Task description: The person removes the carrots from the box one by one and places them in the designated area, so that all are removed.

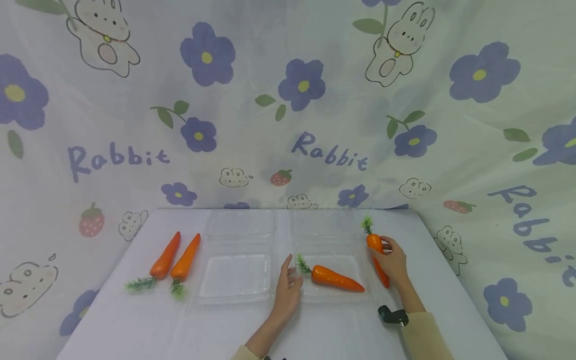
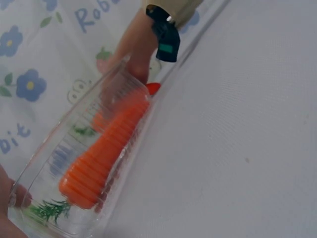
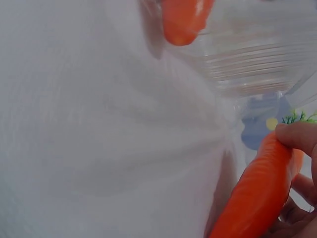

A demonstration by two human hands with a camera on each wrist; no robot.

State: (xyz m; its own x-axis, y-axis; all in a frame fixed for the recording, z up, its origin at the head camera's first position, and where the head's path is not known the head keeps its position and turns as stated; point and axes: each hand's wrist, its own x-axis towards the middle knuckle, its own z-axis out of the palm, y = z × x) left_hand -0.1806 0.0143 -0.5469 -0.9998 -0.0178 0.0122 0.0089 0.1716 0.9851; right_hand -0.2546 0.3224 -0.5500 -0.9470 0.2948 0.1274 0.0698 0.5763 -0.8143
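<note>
My right hand (image 1: 392,260) grips a toy carrot (image 1: 373,241) with green leaves, to the right of the right clear plastic box (image 1: 310,296). In the right wrist view, the thumb lies on top of that carrot (image 3: 257,193) and fingers show on its far side. Another carrot (image 1: 335,278) lies in the right box, its leaves toward the left. My left hand (image 1: 286,294) is at this box's left edge, fingers fairly straight, touching its side. The left wrist view shows the boxed carrot (image 2: 101,153) through the ribbed plastic wall, with only part of the left hand (image 2: 7,213) in sight.
A second clear box (image 1: 236,299) stands open on the left, its lid (image 1: 240,224) folded back. Two more carrots, one (image 1: 165,257) beside the other (image 1: 185,260), lie left of it. A patterned curtain (image 1: 252,125) hangs behind the white table (image 1: 148,330).
</note>
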